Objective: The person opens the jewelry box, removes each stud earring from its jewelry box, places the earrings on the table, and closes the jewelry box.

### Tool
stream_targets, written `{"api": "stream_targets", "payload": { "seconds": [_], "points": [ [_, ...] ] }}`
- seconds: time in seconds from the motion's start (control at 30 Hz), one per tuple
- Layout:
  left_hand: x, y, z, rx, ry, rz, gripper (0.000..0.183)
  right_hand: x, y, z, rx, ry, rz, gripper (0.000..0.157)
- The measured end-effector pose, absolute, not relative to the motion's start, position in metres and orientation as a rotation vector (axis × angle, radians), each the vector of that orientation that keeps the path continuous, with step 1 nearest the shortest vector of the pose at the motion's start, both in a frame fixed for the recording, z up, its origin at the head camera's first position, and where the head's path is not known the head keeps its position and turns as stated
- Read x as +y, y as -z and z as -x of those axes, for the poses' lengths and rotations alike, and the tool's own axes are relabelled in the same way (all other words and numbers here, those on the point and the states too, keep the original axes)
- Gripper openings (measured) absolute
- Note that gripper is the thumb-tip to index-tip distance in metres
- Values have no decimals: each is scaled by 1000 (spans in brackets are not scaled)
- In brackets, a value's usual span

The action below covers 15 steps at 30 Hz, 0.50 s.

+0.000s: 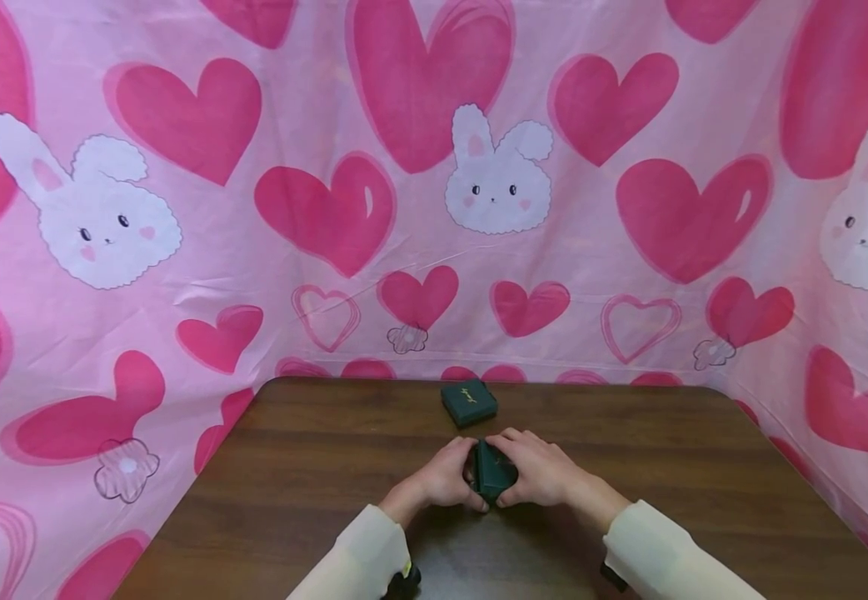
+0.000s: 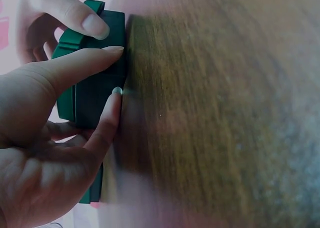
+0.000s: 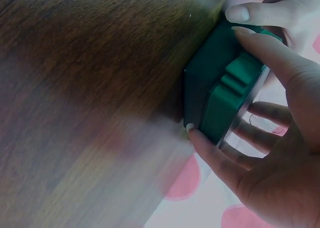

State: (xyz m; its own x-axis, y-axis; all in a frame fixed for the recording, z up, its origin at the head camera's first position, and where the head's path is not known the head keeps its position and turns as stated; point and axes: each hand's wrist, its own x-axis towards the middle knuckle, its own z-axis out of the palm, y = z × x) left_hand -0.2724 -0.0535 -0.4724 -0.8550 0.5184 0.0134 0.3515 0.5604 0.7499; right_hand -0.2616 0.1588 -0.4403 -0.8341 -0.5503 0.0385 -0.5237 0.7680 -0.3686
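Observation:
A small dark green box [image 1: 497, 472] sits on the wooden table between both hands. My left hand [image 1: 451, 473] grips its left side and my right hand [image 1: 542, 469] grips its right side, thumbs close together on the near face. In the left wrist view, the box [image 2: 97, 96] shows a brighter green upper part above a darker base, and the left fingertips lie low along its edge. The right wrist view shows raised folds like a ribbon on the upper part of the box [image 3: 207, 63]. Fingers partly hide its sides.
Just behind the hands lies a second dark green box [image 1: 469, 402] with gold script on top. Brown wood-grain table [image 1: 314, 500] extends around them. A pink cloth [image 1: 419, 250] with hearts and rabbits hangs behind and along both sides.

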Motion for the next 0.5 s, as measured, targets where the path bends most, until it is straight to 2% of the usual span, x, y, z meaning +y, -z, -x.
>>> {"api": "stream_targets", "payload": {
  "seconds": [0.5],
  "points": [
    [-53, 475, 274, 2547, -1218, -668, 74, 165, 438, 262, 2891, 536, 830, 84]
  ]
}}
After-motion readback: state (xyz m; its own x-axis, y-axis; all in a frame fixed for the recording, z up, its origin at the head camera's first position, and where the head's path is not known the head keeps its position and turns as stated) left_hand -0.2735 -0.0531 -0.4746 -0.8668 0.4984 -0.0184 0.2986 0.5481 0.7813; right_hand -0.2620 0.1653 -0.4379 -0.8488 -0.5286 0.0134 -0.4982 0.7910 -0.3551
